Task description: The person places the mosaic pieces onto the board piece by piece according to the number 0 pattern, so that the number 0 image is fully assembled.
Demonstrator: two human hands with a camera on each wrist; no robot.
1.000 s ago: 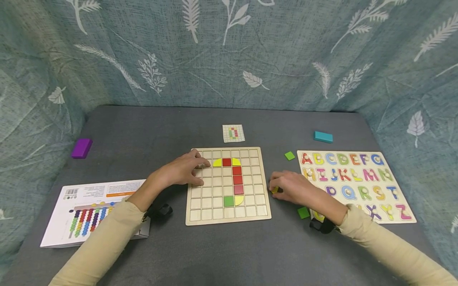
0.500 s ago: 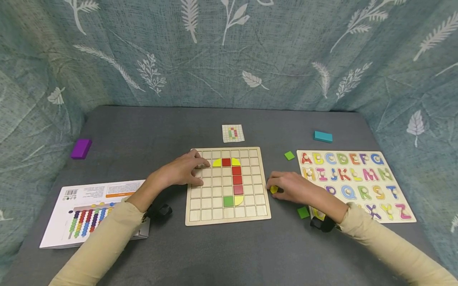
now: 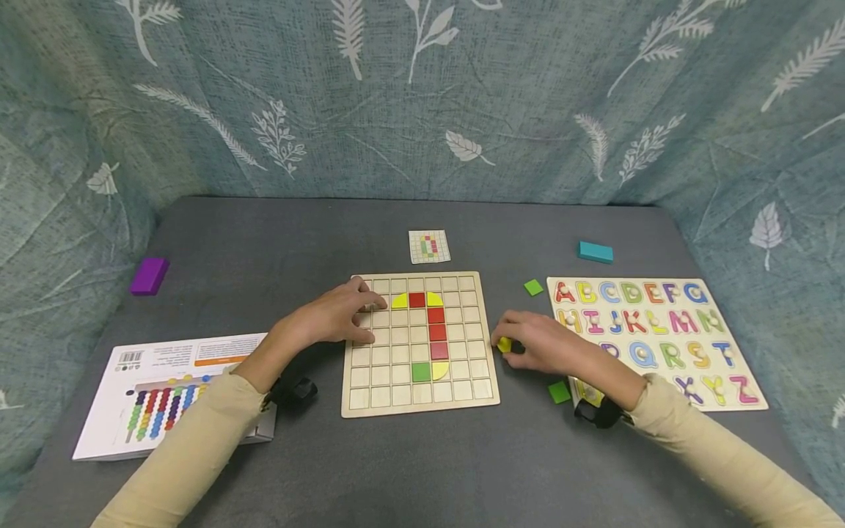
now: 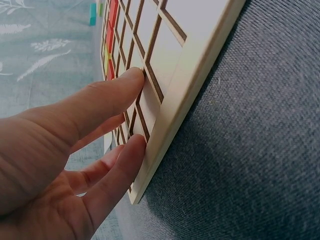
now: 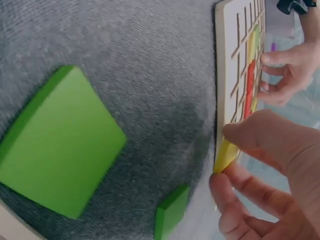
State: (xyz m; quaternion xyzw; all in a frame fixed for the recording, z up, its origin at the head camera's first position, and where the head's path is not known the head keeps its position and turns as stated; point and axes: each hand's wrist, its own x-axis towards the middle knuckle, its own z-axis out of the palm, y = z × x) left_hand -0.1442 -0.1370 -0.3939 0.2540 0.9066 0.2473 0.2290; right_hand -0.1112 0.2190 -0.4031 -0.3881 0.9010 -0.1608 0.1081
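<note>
A wooden grid board lies mid-table. It carries red squares, a green square and yellow rounded pieces. My left hand rests on the board's left side, with thumb and fingertips spread apart on its frame and cells. Just beyond the right edge, my right hand pinches a yellow piece between thumb and fingers, so part of its outline is hidden. Two loose green squares, a nearer one and a farther one, lie on the table near the right hand.
A small pattern card lies behind the grid board. An alphabet puzzle board is under and beside the right forearm. A white box sits by the left forearm. Purple and teal blocks stand farther back.
The yellow piece has turned and shifted slightly in my right hand's fingers, showing more of itself. The left hand stays in place on the board.
</note>
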